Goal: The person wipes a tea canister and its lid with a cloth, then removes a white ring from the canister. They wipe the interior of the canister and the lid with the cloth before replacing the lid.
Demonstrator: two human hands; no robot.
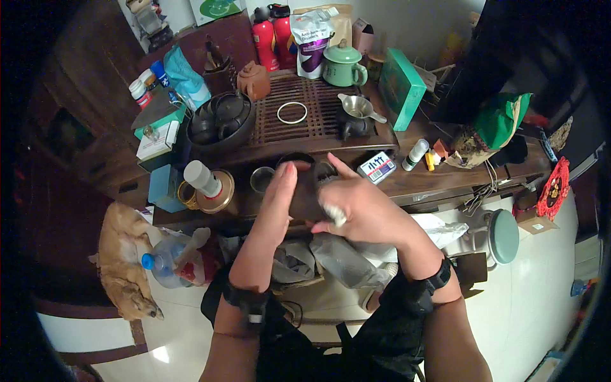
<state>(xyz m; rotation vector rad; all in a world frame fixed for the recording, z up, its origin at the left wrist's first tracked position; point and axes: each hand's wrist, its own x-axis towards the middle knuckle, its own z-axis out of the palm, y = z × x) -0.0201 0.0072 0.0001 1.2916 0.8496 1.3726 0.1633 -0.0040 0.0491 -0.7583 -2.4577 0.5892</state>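
Between my two hands, over the front edge of the wooden tea table, is a dark brown object [305, 197]; its kind is hard to make out. My left hand [275, 200] lies along its left side, fingers pointing away from me and closed against it. On the other side, my right hand [366, 207] is bent inward, with a small white wad [334, 214] showing at its curled fingers. The right index finger reaches forward beside a dark round rim [324, 170]. A small clear glass cup [261, 179] stands just left of my left fingertips.
Behind sits a slatted tea tray [264, 127] with a white ring [292, 113], a strainer [358, 107], a clay teapot [253, 81] and a green lidded mug [344, 63]. A white bottle [202, 179] stands left. On the floor lie a dog [124, 254] and a plastic jug [168, 261].
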